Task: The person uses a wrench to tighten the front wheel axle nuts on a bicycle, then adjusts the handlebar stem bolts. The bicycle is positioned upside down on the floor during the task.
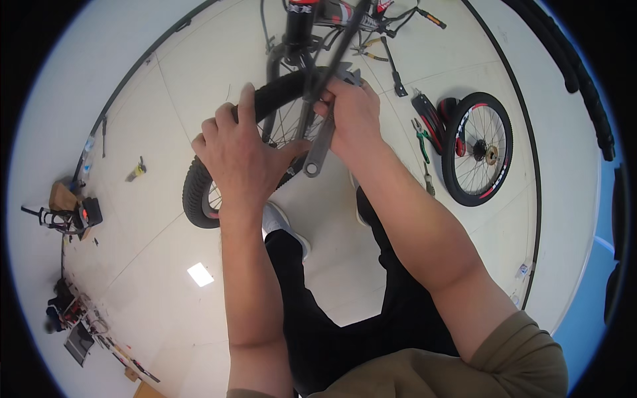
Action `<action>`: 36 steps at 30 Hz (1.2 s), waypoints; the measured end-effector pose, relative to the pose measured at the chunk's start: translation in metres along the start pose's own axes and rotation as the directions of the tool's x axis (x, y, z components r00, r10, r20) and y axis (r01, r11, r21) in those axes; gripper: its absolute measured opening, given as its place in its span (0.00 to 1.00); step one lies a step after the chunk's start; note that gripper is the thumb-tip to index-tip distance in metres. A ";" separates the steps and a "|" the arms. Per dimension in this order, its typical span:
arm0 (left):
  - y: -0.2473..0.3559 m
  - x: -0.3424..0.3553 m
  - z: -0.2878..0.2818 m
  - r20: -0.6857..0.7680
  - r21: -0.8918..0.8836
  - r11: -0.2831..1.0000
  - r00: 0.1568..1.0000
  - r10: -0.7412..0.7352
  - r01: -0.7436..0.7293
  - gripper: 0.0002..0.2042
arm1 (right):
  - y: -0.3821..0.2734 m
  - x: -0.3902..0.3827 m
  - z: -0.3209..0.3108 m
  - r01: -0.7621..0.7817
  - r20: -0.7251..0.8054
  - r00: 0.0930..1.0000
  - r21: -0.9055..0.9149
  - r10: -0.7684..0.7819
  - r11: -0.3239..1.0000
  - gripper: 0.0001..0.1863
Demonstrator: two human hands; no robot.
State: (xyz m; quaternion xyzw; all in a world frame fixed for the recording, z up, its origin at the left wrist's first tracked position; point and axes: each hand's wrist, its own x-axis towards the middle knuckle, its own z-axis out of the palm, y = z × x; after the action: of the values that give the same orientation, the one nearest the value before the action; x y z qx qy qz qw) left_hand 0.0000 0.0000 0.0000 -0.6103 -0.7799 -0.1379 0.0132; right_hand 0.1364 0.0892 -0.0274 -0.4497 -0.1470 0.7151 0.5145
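Observation:
Below my hands is a bicycle wheel (197, 192) with a black knobby tire, still joined to the bicycle (300, 30) at the top. My left hand (242, 156) grips the tire from above, its fingers curled over the rubber and its thumb pointing right. My right hand (358, 116) is closed round a grey adjustable wrench (320, 149). The wrench's jaw end shows past the knuckles, and its holed handle end points down toward me. A long dark bar (343, 50) passes close in front of the wrench and hides part of the bicycle.
On the right a loose wheel (451, 156) with a sprocket lies on the floor. Beside it are green-handled pliers (423, 140), a screwdriver (429, 180) and red-and-black parts (428, 114). Yellow-handled pliers (375, 57) lie farther off. A yellow tool (137, 170) lies left.

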 end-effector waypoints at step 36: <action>0.002 -0.006 -0.001 -0.098 -0.026 0.995 0.990 -0.103 0.101 0.39 | 0.006 -0.004 -0.002 0.042 0.138 0.990 -0.166 -0.019 0.985 0.15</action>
State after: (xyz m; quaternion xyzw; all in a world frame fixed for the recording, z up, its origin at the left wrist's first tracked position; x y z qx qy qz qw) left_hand 0.0035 -0.0051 0.0002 -0.5623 -0.8069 -0.1767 0.0386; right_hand 0.1345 0.0826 -0.0301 -0.4394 -0.2484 0.7213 0.4743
